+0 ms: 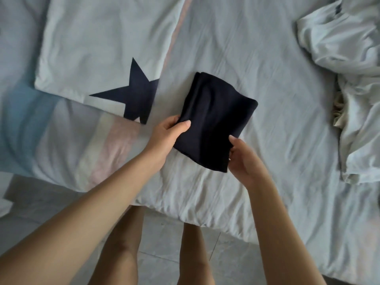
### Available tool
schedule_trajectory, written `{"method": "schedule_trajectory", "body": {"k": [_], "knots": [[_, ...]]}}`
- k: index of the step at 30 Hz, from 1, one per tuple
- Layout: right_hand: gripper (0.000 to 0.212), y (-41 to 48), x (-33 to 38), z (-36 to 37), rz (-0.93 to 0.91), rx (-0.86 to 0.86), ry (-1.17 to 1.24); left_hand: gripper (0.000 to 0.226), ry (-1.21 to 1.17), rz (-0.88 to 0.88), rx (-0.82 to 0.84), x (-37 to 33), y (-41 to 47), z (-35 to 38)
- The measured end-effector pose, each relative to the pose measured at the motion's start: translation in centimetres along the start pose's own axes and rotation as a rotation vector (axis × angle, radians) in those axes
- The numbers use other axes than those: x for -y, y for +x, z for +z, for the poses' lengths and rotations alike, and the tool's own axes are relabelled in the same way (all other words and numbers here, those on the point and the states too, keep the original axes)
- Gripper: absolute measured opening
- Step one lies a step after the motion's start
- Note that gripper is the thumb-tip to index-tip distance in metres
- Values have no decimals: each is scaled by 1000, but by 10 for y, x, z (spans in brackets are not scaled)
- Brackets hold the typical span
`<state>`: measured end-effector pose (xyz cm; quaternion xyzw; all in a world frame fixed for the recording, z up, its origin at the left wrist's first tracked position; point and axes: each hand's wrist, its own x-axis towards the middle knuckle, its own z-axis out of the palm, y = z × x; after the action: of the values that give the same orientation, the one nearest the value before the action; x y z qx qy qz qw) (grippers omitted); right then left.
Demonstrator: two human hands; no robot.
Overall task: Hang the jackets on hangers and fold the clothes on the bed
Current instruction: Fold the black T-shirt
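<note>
While the pale bed sheet [257, 48] is filling most of the frame, a star-printed cover [98, 48] is lying at upper left and crumpled white clothes [353, 79] are lying at right. At centre, you are holding the folded dark garment [216, 116], your left hand [166, 134] pinching its left edge, your right hand [244, 159] gripping its lower right corner.

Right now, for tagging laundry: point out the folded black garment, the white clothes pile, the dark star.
folded black garment [216, 114], head view, top layer's centre
white clothes pile [349, 48], head view, upper folds
dark star [137, 93], head view, its centre
</note>
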<state>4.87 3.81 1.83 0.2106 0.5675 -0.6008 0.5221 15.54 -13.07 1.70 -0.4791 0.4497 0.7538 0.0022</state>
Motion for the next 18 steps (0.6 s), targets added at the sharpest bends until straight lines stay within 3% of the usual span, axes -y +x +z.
{"method": "schedule_trajectory", "body": {"k": [4, 9, 11, 13, 16, 18], "knots": [[56, 3, 34, 34, -17, 108, 81, 12, -204, 11, 92, -66, 3, -4], [46, 15, 74, 111, -276, 189, 121, 10, -200, 248, 167, -158, 5, -42], [39, 26, 85, 145, -368, 279, 169, 14, -193, 350, 61, -180, 10, -75], [33, 42, 87, 177, -387, 319, 125, 24, -190, 375, -154, -177, 22, -109], [24, 79, 55, 206, -287, 171, -143, 28, -17, 245, -534, -129, 45, -149], [20, 98, 24, 211, -213, 54, -287, 26, -66, 68, -613, -88, 57, -170]]}}
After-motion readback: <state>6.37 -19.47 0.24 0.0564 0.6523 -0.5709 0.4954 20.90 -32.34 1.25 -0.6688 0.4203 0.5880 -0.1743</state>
